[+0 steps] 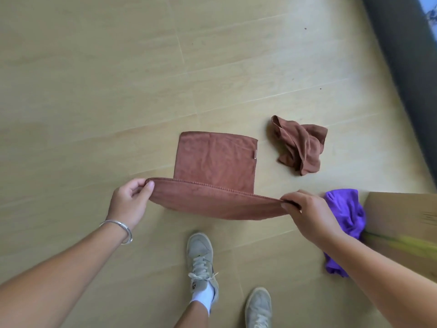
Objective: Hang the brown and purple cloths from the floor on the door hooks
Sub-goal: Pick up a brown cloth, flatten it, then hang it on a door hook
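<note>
A brown cloth (212,176) is stretched out between my hands, its far part lying flat on the wooden floor. My left hand (130,202) pinches its near left corner and my right hand (307,214) pinches its near right corner, lifting that edge. A second brown cloth (300,143) lies crumpled on the floor to the right. A purple cloth (347,214) lies bunched on the floor behind my right wrist, partly hidden by my forearm. No door or hooks are in view.
A cardboard box (402,223) stands at the right edge, touching the purple cloth. A dark grey edge (406,91) runs along the upper right. My two feet in grey sneakers (203,261) stand just below the held cloth.
</note>
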